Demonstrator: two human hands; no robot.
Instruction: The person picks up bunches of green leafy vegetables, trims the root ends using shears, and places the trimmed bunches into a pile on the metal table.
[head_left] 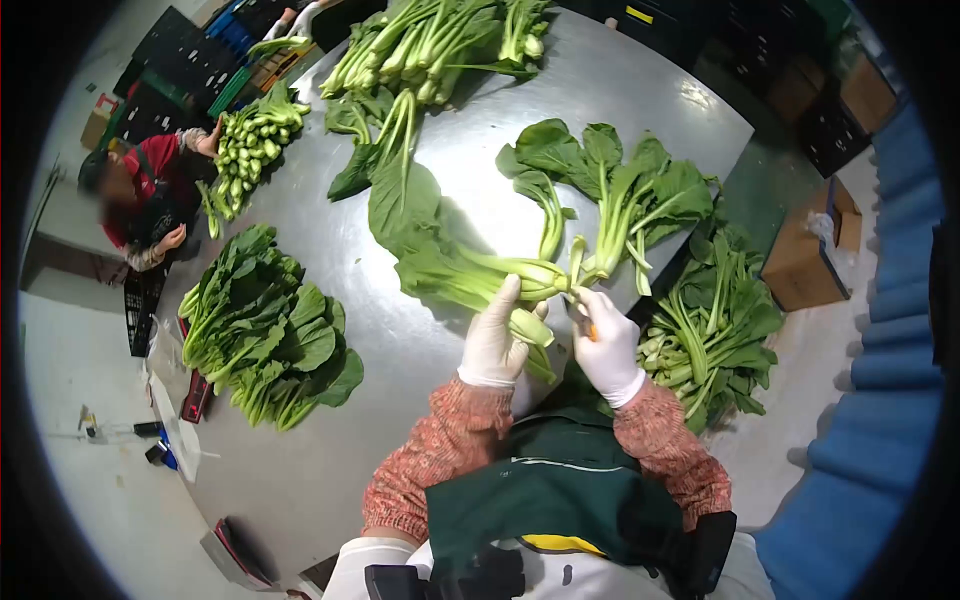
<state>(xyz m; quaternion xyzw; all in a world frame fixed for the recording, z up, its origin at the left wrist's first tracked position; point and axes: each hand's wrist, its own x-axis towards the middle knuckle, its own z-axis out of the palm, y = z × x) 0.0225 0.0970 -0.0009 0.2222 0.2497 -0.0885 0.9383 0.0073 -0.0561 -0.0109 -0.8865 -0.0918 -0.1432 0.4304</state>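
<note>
You grip pak choi (470,270) by its stalk ends over the steel tabletop (400,440).
Your gloved left hand (492,345) has its fingers wrapped around the pale stalks, with the leaves fanning away from you. Your right hand (607,348), just right of the pak choi's base, is closed on a small orange object (592,331), and its fingertips touch the stalk ends. A pile of leafy greens (265,335) lies left of the pak choi. Another heap (712,330) lies to its right.

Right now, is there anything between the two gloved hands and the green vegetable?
Nothing visible. The left hand grips the green vegetable at its stem base, and the right hand touches the stem ends beside it.
</note>
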